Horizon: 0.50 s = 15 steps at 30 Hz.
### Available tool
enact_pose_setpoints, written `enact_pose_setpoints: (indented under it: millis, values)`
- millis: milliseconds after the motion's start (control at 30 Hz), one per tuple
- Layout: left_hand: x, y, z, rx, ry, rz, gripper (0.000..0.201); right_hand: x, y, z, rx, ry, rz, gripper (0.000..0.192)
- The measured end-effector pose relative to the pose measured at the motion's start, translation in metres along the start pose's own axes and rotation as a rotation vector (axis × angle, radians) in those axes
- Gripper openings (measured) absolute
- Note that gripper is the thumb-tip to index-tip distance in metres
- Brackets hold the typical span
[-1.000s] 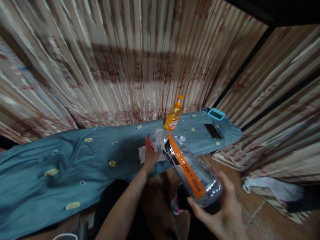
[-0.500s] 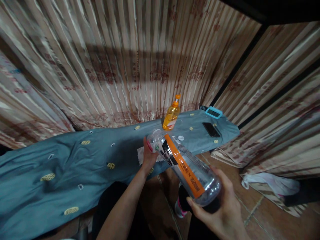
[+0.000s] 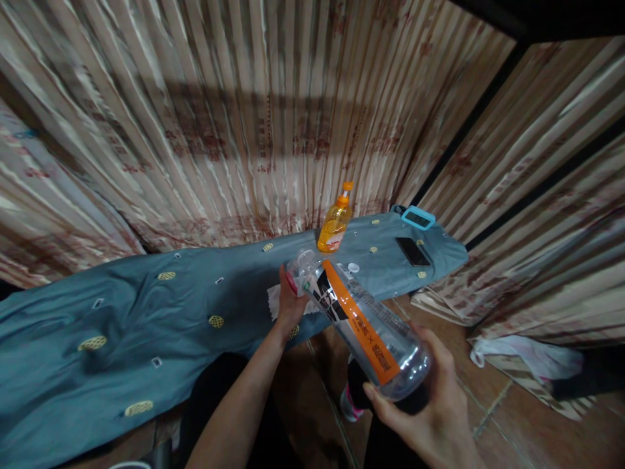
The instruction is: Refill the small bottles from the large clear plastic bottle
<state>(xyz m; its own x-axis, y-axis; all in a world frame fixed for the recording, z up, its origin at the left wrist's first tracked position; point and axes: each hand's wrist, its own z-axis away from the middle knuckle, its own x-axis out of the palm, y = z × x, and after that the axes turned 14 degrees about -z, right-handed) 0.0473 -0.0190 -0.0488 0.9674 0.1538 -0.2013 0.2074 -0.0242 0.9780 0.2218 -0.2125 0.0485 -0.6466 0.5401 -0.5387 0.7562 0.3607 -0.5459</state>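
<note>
My right hand grips the base end of a large clear plastic bottle with an orange, black and white label. The bottle lies slanted in the air, its neck toward the upper left. At that neck, my left hand is closed around a small clear container with a pink part. The fingers and the bottle hide much of it, so its kind is unclear. Under the left hand a white paper tissue lies on the cloth. Beyond the big bottle is a small white cap.
A teal patterned cloth covers the long low surface. On it stand or lie a pump bottle of orange liquid, a black phone and a blue-framed digital clock. Striped curtains hang behind; tiled floor shows at right.
Almost nothing differs. The view has shifted very slightly, while both hands keep the same grip and the large bottle keeps about the same tilt.
</note>
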Motion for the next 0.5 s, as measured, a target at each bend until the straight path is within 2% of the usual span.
enact_pose_setpoints:
  millis: [167,367,500]
  values:
    - [0.0000,-0.0025,-0.0009,-0.013,-0.029,-0.013,0.103,-0.0002,0.0001,0.0011,0.046,0.007,-0.026,0.084]
    - [-0.0001,-0.0019,-0.0017,0.000,-0.009,-0.028,0.099,-0.0016,-0.0029,0.0009,0.079,-0.010,-0.025,0.084]
    - [-0.0006,-0.0013,-0.0021,0.014,-0.027,-0.039,0.102,-0.0021,-0.0045,-0.0003,0.063,-0.013,-0.015,0.083]
